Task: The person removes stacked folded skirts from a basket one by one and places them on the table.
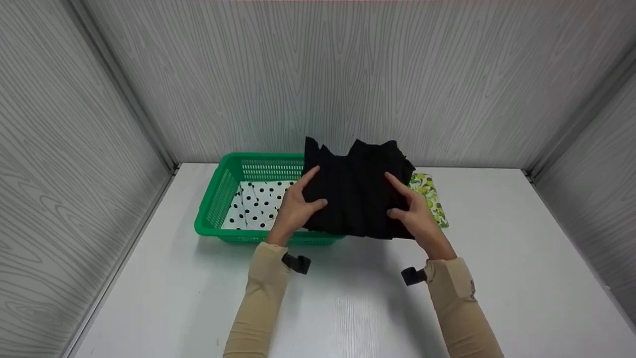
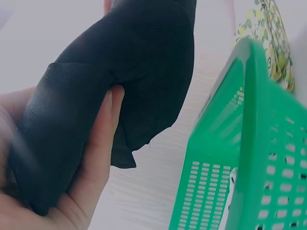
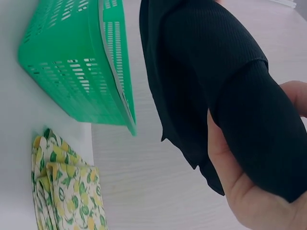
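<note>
- White table: fills most of the lower frame; black cloth is up off it, not set down yet.
- Green basket: on the table, centre-left; right part hidden behind the black cloth in the head view.
- Black cloth: mid-frame, between both hands, in the air; wrist views show it apart from the basket. Looks folded over in part, with a ragged upper edge. Judgement: mid-handling, placing not done.
- Dotted cloth: white with black dots, lying inside the basket, so that one looks done.
- Lemon-print cloth: folded, on the table right of the basket, partly behind the black cloth; outside the basket, untouched.
- Left hand: gripping the black cloth's left side.
- Right hand: gripping its right side; cloth spans the gap between.
</note>
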`<state>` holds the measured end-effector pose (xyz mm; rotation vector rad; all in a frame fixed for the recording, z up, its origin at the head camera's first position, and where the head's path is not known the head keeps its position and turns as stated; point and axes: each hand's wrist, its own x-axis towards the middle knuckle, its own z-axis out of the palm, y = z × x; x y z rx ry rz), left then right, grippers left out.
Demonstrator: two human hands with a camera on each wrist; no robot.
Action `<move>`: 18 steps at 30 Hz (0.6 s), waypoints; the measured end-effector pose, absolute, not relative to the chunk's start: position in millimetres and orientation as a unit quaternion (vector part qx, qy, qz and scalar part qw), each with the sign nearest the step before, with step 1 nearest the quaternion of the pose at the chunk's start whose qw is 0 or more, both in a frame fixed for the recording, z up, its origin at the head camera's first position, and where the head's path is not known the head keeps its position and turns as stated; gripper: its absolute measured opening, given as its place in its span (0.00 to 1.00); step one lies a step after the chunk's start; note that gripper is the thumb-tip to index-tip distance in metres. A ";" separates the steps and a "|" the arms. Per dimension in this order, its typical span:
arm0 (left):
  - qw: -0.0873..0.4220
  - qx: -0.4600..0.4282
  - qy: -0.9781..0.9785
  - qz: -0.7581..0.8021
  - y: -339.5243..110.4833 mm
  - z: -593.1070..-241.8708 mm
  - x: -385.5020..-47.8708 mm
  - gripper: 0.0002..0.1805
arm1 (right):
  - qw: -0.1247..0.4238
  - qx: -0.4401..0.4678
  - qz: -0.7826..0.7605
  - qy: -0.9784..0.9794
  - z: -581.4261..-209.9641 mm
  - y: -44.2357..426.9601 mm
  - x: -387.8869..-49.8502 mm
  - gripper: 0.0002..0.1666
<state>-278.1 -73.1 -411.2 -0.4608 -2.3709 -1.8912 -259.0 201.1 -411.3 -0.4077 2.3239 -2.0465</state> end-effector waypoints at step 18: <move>0.001 -0.197 -0.782 -0.591 -29.4 -430.6 -263.2 0.39 | 0.016 -0.115 -0.639 0.761 -422.7 251.8 -228.0 0.51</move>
